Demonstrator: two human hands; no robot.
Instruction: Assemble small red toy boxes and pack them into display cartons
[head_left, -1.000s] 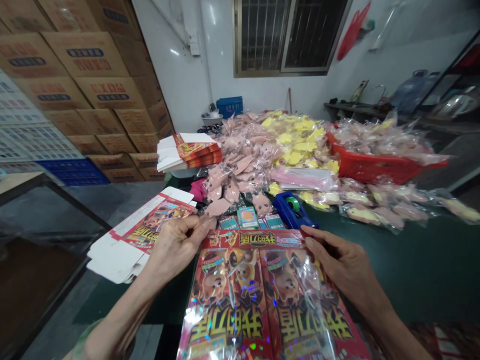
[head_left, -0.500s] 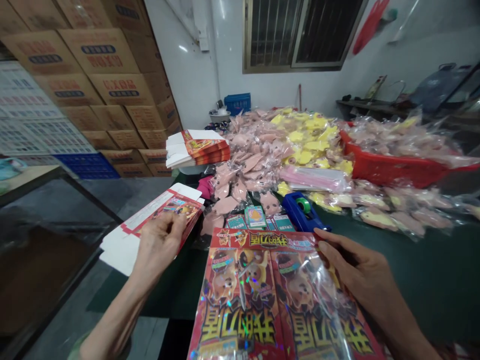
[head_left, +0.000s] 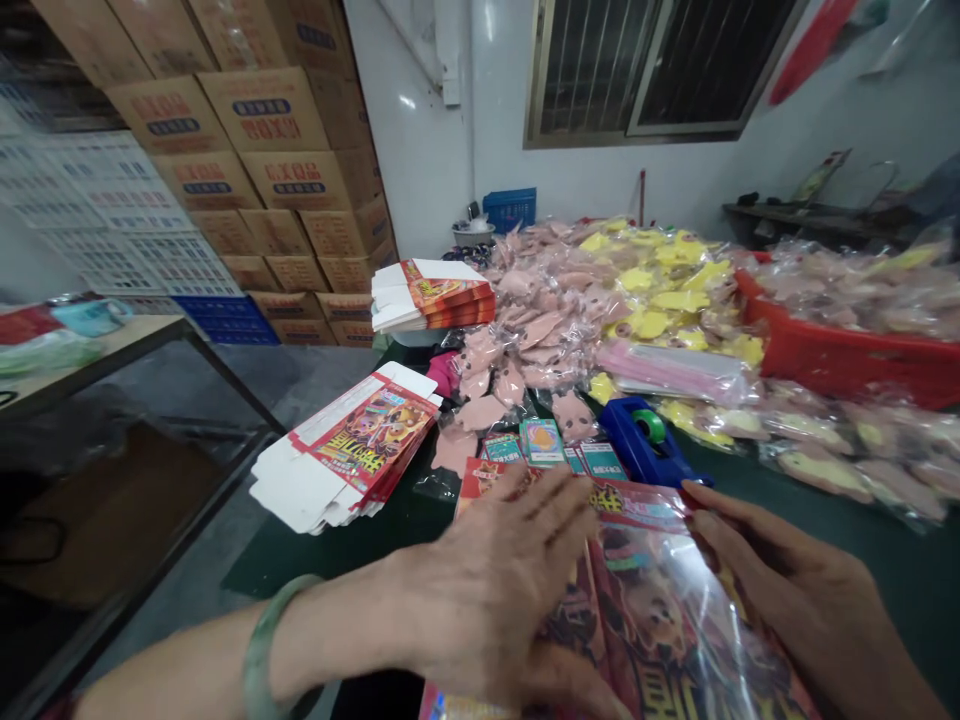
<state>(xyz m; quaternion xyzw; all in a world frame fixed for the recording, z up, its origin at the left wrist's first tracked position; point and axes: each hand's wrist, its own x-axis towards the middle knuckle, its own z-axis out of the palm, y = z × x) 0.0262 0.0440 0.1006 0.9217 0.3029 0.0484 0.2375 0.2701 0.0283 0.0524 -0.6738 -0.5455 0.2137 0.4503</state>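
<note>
Your left hand extends over the glossy red package, its grip spread; your right hand pinches the package's edge near the blue tape dispenser

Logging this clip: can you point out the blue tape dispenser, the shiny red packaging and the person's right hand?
Blue tape dispenser point(head_left: 655, 461): head view, on its blue body.
Shiny red packaging point(head_left: 667, 640): head view, on its printed face.
Right hand point(head_left: 806, 585): head view, on its back.
</note>
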